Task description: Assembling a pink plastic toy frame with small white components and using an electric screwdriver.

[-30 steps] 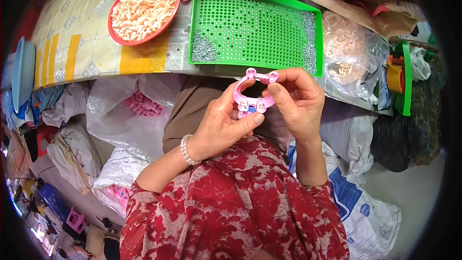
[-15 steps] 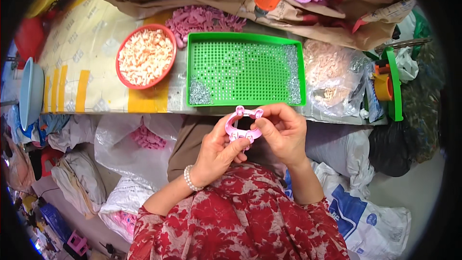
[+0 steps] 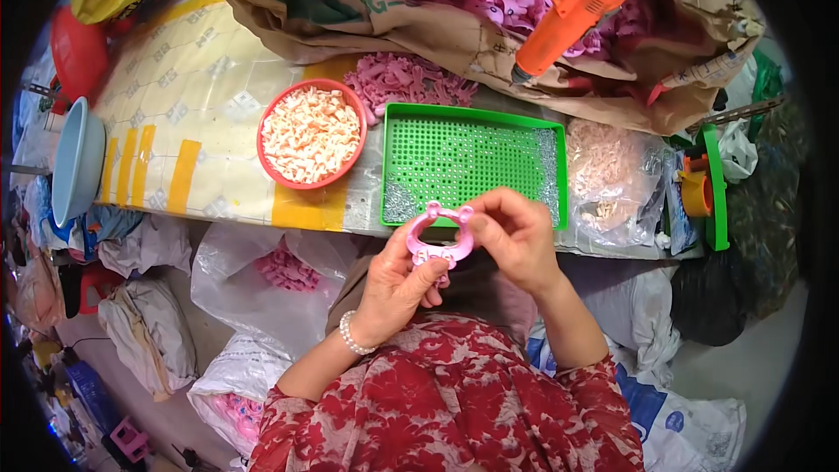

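Note:
Above my lap, my left hand (image 3: 398, 284) grips a pink ring-shaped plastic part (image 3: 417, 240) by its lower end, thumb in front. Two round knobs stand on the part's top edge, and small raised shapes show near the thumb. My right hand (image 3: 520, 245) has thumb and forefinger pinched at the knob on its right; whether a small piece sits between those fingertips cannot be made out. Just beyond the hands is a green perforated tray (image 3: 389, 144) with small silvery screws (image 3: 402, 203) in its near left corner and along its right side.
Left of the tray stands a red bowl (image 3: 260, 144) of cream-coloured pieces. Pink parts (image 3: 411, 83) lie behind it. An orange electric screwdriver (image 3: 572, 13) hangs over a large brown sack (image 3: 419, 31). Clear bags (image 3: 612, 183) lie to the right; a blue basin (image 3: 79, 162) is far left.
The view has shifted, so the table things sit lower and further right. My right hand's fingers have drawn back from inside the ring to its upper right knob. My left hand keeps its grip.

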Motion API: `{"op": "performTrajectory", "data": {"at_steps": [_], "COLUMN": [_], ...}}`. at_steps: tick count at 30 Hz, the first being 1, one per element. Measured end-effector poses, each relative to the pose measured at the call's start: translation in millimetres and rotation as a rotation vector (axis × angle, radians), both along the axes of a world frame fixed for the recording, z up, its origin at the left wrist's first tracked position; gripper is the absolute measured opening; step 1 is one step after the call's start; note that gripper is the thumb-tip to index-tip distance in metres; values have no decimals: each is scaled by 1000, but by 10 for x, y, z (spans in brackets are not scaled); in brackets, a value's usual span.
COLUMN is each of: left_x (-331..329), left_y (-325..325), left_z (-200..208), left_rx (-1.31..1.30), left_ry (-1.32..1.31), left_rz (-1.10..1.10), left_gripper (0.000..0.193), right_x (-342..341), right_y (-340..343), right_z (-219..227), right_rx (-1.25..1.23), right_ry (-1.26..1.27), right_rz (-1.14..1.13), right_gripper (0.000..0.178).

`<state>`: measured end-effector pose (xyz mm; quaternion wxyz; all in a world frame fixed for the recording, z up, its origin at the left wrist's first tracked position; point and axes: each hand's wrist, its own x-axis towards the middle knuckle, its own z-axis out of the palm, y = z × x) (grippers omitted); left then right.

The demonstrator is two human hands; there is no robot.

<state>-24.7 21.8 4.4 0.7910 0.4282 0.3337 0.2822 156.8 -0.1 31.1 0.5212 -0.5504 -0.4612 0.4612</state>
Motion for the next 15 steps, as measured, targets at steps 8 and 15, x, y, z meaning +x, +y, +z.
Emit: {"op": "performTrajectory", "data": {"at_steps": [8,15], "left_x": [-249,-294], "left_y": [233,364], "left_z": [86,163], "left_rx": [-7,128], "left_ry": [-10,34], "left_rz": [123,233], "left_gripper": [54,56], "right_x": [205,273], "right_y": [1392,1992], "right_z": [-173,-411], "right_rx": [233,90], "right_ry": [-955,-1394], "right_rz": [-64,32], "right_gripper": [17,16]}}
